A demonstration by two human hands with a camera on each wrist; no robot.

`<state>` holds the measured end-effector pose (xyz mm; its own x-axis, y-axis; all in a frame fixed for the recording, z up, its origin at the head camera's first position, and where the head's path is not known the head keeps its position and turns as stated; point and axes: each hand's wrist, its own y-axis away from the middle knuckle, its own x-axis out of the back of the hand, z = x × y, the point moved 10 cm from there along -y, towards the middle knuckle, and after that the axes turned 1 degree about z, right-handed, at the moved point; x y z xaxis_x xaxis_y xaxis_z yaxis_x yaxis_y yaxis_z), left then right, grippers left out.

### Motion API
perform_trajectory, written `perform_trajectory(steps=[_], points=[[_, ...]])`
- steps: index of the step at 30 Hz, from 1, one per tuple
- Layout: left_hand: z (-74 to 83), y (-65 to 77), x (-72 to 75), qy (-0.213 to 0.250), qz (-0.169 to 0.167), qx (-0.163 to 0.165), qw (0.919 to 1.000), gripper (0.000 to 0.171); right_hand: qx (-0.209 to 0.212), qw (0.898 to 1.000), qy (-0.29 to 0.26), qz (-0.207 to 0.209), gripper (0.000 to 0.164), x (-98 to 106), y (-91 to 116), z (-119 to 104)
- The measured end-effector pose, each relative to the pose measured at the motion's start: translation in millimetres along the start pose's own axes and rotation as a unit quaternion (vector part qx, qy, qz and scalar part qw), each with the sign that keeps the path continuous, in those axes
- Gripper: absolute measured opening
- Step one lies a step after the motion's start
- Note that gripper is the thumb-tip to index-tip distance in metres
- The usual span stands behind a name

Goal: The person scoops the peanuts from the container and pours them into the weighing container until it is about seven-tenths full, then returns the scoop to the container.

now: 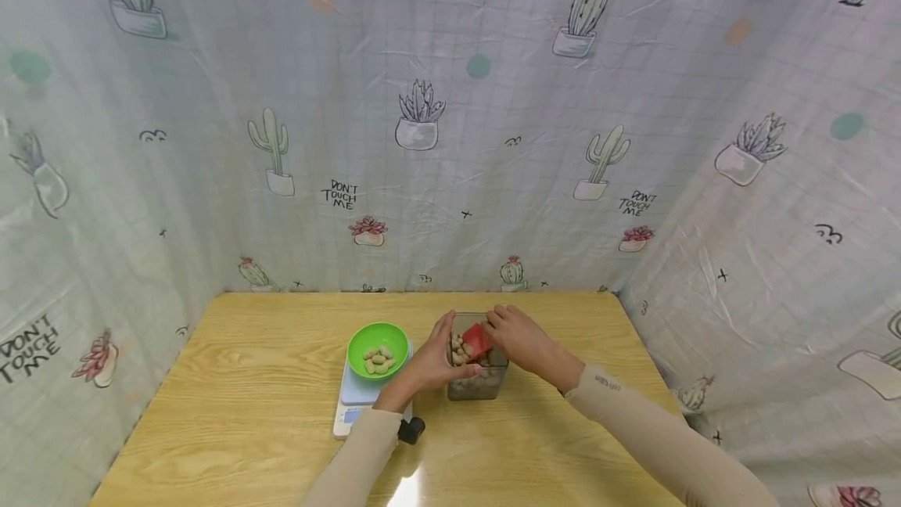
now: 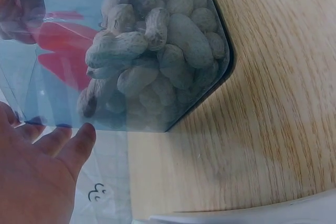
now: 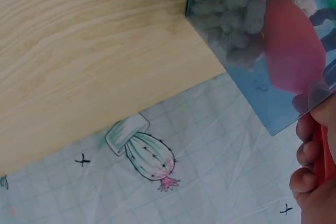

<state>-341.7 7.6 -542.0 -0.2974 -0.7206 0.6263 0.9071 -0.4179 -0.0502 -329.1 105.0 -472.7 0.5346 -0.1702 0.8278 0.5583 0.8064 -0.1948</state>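
Wood-grain tabletop (image 1: 267, 382), bright red scoop (image 1: 476, 341)

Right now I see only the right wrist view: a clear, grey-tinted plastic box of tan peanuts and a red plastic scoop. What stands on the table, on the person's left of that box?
Observer: A round, bright green plastic bowl, sitting on a white kitchen scale.

Visitor: Oh! What's in it?

Observer: A small pile of tan peanuts in their shells.

Visitor: And the left hand?

Observer: The left hand grips the box, its thumb at the near side.
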Motion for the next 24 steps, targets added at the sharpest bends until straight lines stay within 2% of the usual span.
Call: perform_trajectory(steps=[4, 9, 15, 21, 24], points=[[0.1, 1.9, -0.5, 0.005, -0.004, 0.0, 1.0, 0.117, 0.009, 1.0, -0.004, -0.002, 0.022, -1, -1, -2], [1.2, 1.3, -1.3, 0.005, -0.01, 0.004, 0.9999, 0.117, 0.027, 0.999, -0.044, -0.012, 0.019, 6, -1, -3], [1.8, 0.4, -0.5, 0.005, -0.011, 0.004, 0.9999, 0.117, 0.02, 0.997, -0.065, -0.027, 0.019, 5, -3, -2], [2.7, 0.3, 2.0, 0.005, -0.004, 0.002, 1.0, 0.117, 0.011, 0.988, -0.153, -0.019, 0.017, 8, -1, 4], [2.0, 1.0, 0.2, 0.006, -0.006, 0.004, 1.0, 0.118, 0.014, 0.984, -0.175, -0.013, 0.016, 11, 2, 5]])
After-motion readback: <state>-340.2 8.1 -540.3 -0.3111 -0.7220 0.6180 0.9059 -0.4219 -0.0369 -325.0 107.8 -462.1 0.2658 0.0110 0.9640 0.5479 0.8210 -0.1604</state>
